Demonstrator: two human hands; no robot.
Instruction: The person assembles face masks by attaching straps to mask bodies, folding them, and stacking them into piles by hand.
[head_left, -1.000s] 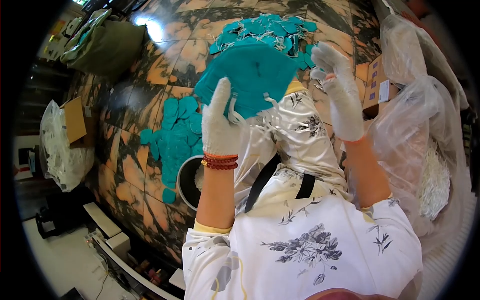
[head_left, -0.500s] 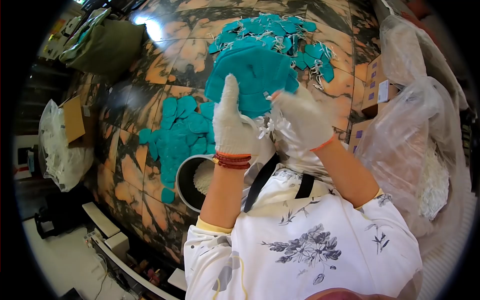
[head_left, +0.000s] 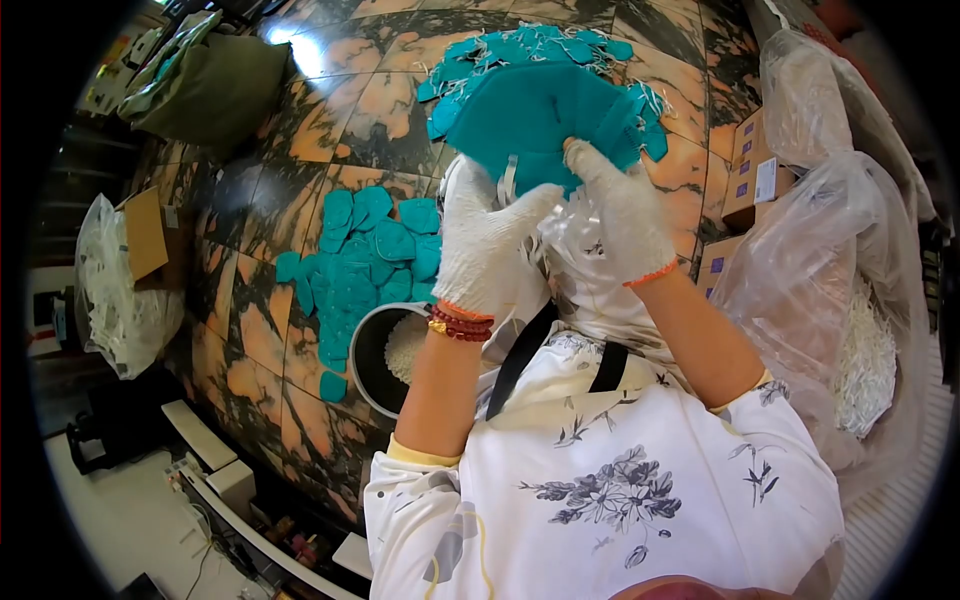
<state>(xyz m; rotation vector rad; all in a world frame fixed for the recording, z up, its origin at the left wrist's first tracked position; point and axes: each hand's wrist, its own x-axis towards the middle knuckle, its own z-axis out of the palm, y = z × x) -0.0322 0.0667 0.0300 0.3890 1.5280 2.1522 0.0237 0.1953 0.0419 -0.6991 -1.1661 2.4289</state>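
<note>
A broad teal fabric piece point(head_left: 530, 115), folded or layered at its right side, is raised in front of me. My right hand point(head_left: 628, 215), in a white knit glove, grips its lower right, thumb pressed on the near face and other fingers hidden. My left hand point(head_left: 480, 240), also gloved, is at the lower left edge; its thumb points right and its fingertips go behind the cloth. A white strap point(head_left: 509, 180) rises between that hand and the cloth. Below the hands, shiny white strips point(head_left: 575, 235) lie over my lap.
Flat teal pieces point(head_left: 380, 245) lie on the marble floor at left; a heap with white strings point(head_left: 490, 50) lies beyond. A pot point(head_left: 375, 375) holding white material stands by my left arm. Boxes point(head_left: 745, 165) and a plastic bag point(head_left: 790, 300) sit right; a green sack point(head_left: 215, 95) stands far left.
The teal piece has tilted and shifted right and up. My left thumb has come off its face and swung right; my right hand has moved from the strap to grip the cloth.
</note>
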